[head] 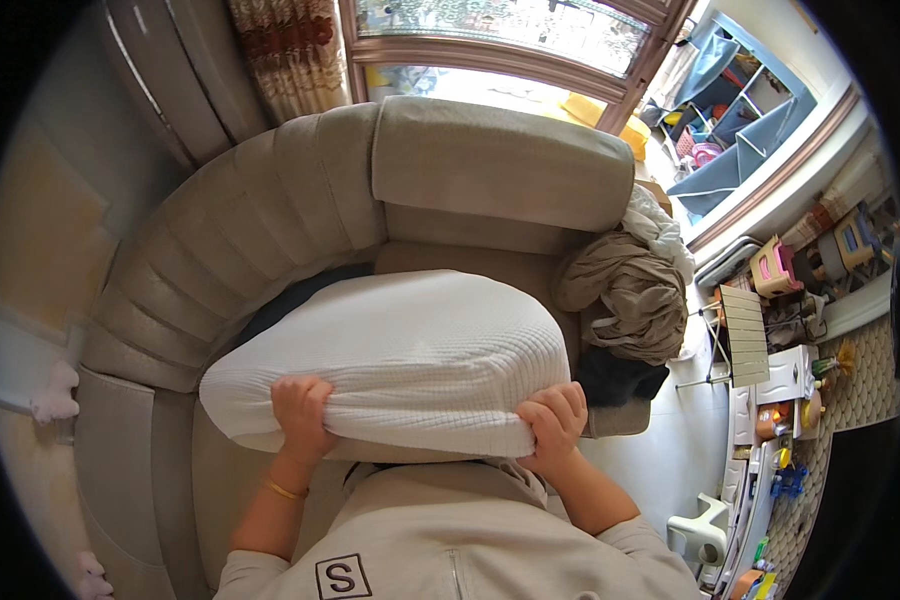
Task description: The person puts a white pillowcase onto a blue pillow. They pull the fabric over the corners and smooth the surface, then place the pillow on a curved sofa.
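Note:
A bulky cushion-like form in a white ribbed fabric cover (435, 322) lies across the sofa seat before me. My left hand (302, 416) grips the near edge of the cover towards its left end, fingers curled over the cloth. At the near right corner my right hand (553, 421) clasps the same cover. Between the two hands the fabric is drawn into long folds. A strip of beige shows beneath its near edge. What fills the cover is hidden.
The curved grey-brown sofa (502, 161) wraps around the far and left sides. Crumpled brown cloth (630, 292) and a dark cloth (619, 375) lie at its right end. Further right stand a small folding table (745, 336), a pale plastic stool (701, 529) and a white cabinet (784, 375).

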`<state>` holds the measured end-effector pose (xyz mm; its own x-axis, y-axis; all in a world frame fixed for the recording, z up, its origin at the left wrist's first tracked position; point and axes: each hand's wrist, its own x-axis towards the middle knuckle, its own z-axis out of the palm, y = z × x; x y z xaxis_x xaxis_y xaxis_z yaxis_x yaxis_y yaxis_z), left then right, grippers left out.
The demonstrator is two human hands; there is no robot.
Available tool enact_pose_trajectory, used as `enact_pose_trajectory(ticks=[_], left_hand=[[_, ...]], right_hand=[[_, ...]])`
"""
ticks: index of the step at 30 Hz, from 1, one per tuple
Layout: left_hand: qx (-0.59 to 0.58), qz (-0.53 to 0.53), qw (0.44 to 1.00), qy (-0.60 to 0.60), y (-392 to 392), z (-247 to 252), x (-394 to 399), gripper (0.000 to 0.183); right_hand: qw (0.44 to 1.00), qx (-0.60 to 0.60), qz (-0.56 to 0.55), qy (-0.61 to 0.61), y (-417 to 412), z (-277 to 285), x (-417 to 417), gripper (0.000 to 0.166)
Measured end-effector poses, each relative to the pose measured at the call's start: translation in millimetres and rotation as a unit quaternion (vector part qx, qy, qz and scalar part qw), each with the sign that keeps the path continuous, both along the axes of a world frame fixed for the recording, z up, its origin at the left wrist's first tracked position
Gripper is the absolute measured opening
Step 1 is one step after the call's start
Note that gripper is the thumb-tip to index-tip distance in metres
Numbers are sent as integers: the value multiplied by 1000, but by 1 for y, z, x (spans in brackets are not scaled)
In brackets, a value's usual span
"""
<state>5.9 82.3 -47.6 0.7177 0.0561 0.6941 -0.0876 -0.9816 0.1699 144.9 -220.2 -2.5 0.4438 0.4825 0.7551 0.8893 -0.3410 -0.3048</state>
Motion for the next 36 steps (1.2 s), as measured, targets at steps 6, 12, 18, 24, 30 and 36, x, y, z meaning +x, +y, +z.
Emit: enact_pose_trajectory(ticks=[6, 12, 18, 24, 30, 36], left_hand=[[-37, -18, 999, 28, -33, 28, 15, 35], [-79, -1, 997, -11, -54, 42, 43, 30], [-156, 26, 987, 29, -56, 51, 62, 9], [-116, -3, 992, 56, -57, 55, 80, 6], [-71, -52, 996, -24, -55, 40, 80, 7], [-83, -69, 993, 51, -50, 38, 67, 5]], right_hand=[[999, -34, 24, -14, 10, 5, -6, 22], [997, -64, 44, -12, 14, 6, -8, 23], [996, -80, 46, 19, 13, 2, -10, 20], [995, -77, 48, 50, 12, 4, -12, 15], [994, -88, 57, 40, 8, 3, -11, 16], [984, -148, 103, 8, 7, 13, -1, 19]])
